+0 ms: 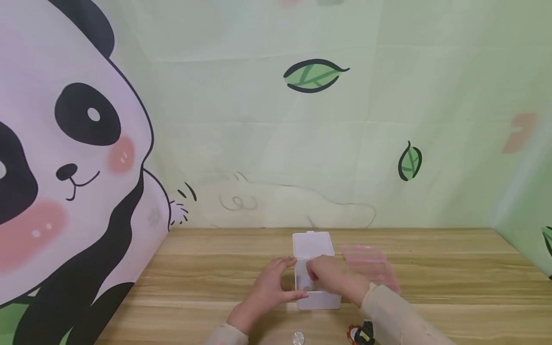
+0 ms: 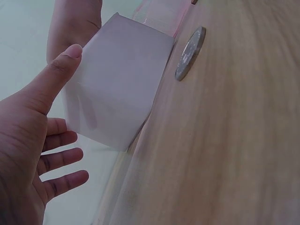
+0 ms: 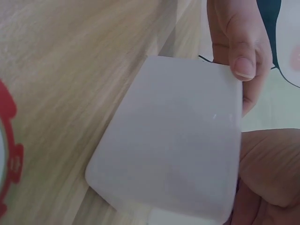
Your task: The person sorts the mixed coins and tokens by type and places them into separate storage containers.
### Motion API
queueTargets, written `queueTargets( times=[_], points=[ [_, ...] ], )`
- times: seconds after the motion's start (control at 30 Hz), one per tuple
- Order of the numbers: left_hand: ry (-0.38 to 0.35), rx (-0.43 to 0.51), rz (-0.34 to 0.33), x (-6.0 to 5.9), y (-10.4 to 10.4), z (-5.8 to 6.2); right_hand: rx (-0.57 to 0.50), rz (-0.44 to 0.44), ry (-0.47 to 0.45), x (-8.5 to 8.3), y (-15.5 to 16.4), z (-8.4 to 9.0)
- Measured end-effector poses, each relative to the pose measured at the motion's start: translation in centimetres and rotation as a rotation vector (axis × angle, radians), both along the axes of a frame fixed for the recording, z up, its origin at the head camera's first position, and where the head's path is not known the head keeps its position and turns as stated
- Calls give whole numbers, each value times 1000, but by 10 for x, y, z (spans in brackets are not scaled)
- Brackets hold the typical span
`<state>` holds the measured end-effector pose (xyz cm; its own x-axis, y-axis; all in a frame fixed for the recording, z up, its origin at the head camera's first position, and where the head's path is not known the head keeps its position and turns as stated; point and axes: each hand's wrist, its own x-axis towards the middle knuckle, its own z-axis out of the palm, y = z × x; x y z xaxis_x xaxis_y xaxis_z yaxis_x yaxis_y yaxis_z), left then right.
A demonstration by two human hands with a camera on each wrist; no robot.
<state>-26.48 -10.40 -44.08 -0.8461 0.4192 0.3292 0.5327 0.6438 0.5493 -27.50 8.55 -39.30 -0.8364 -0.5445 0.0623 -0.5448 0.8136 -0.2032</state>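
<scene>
nearest me a coin (image 1: pixel 298 338) lies on the table (image 1: pixel 453 282). behind it my left hand (image 1: pixel 269 290), fingers relaxed, steadies the white plastic box (image 1: pixel 316 299) mid-table; my right hand (image 1: pixel 332 278) reaches in, its grip hidden. light, stiff, slick: i'd clasp its side walls.

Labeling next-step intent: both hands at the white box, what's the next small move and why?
Probably withdraw the right hand from the white box: the lid stands open, the right fingers reach inside, and the left hand steadies the box's side. What the right hand holds is hidden.
</scene>
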Motion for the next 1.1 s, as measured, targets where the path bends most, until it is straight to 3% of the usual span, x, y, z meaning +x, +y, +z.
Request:
queueTargets(
  times=[0.67,1.1],
  points=[
    [-10,-1,3,-1,1,0,-26,-4,-26,15,4,18],
    [7,1,7,-1,1,0,-67,49,50,29,13,25]
  ],
)
